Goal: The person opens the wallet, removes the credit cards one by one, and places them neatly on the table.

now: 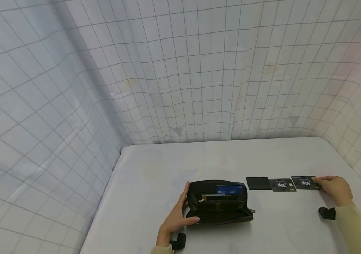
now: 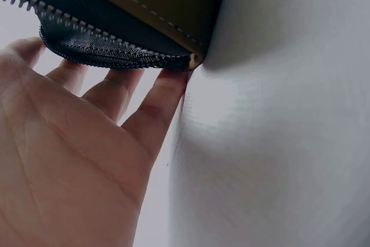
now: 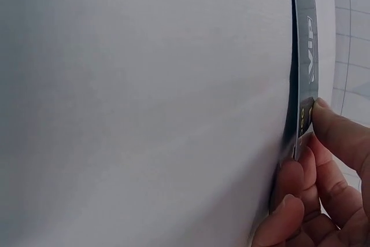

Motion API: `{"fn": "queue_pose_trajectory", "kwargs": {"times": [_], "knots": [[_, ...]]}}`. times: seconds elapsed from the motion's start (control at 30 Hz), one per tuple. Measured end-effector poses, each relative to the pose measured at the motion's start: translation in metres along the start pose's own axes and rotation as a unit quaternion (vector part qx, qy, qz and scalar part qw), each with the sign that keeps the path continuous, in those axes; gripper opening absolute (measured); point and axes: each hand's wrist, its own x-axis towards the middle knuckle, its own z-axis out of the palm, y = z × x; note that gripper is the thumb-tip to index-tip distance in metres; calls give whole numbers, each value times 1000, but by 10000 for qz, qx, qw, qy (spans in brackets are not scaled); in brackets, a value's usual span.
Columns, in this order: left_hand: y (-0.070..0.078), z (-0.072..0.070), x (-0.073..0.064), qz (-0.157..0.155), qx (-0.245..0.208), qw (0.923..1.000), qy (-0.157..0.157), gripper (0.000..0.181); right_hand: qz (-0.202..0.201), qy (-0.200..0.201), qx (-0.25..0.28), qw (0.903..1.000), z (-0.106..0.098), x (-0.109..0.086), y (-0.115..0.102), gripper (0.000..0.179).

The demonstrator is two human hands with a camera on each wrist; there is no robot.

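Observation:
An unzipped black wallet (image 1: 218, 211) lies spread on the white table, with a blue VIP card (image 1: 229, 190) and brown-edged contents showing in its upper half. My left hand (image 1: 175, 218) rests against the wallet's left end, thumb on the lower half and fingers along the upper side. In the left wrist view, the extended fingers (image 2: 156, 102) touch the zipper edge. Over at the right, my right hand (image 1: 337, 188) pinches the right end of a dark VIP card (image 1: 303, 182) between thumb and fingers. That card's far end lies close to the table in the right wrist view.
Left of the pinched card, another dark VIP card (image 1: 282, 185) and a plain black card (image 1: 258, 183) lie in a row beside the wallet. White grid-patterned curtains (image 1: 199, 70) hang behind the table and along its sides. Black wrist devices (image 1: 327, 213) sit on both wrists.

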Motion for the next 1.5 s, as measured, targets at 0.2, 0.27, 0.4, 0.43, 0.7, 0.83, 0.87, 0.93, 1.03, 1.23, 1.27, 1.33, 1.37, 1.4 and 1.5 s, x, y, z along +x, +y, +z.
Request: {"fn": "queue_pose_trajectory", "kwargs": {"times": [0.2, 0.27, 0.4, 0.43, 0.7, 0.83, 0.87, 0.93, 1.03, 1.23, 1.27, 1.33, 1.37, 1.4, 1.5], "knots": [[1, -1, 1, 16, -50, 10000, -42, 103, -61, 47, -6, 10000, -1, 1, 2, 66], [2, -2, 1, 25, -58, 10000, -53, 103, -23, 42, -18, 10000, -1, 2, 2, 67], [1, -3, 2, 57, -52, 9999, -69, 103, 121, -30, -19, 9999, -1, 3, 0, 69], [1, -3, 3, 65, -55, 9999, -70, 103, 169, -54, -9, 9998, -1, 3, -1, 70], [0, -5, 4, 104, -80, 9999, -60, 103, 145, -51, -28, 9999, 0, 2, -1, 73], [0, -6, 5, 62, -80, 9999, -91, 103, 73, -2, -48, 10000, 0, 1, -1, 73], [0, -7, 5, 57, -80, 9999, -100, 103, 62, -9, -38, 10000, 0, 0, -2, 72], [0, -7, 5, 44, -93, 9999, -116, 103, 71, -15, 6, 10000, 0, 0, -3, 72], [0, -8, 4, -12, -111, 9999, -132, 103, 129, -38, 75, 9999, 1, -1, -4, 70], [0, -9, 4, -18, -116, 9998, -129, 103, 166, -40, 139, 9998, 3, -2, -4, 68], [0, -9, 4, -17, -114, 9999, -127, 103, 151, -39, 133, 9998, 3, -3, -4, 68], [0, -10, 4, -11, -104, 9999, -128, 103, 134, -25, 136, 9998, 4, -3, -5, 67], [0, -10, 4, -10, -99, 9999, -128, 103, 111, -15, 115, 9999, 4, -3, -5, 66], [0, -11, 4, -14, -93, 9999, -128, 103, 66, -14, 97, 9999, 3, -2, -5, 66], [0, -11, 5, -5, -78, 9999, -129, 103, -39, -19, 30, 10000, 2, -2, -6, 66]]}}
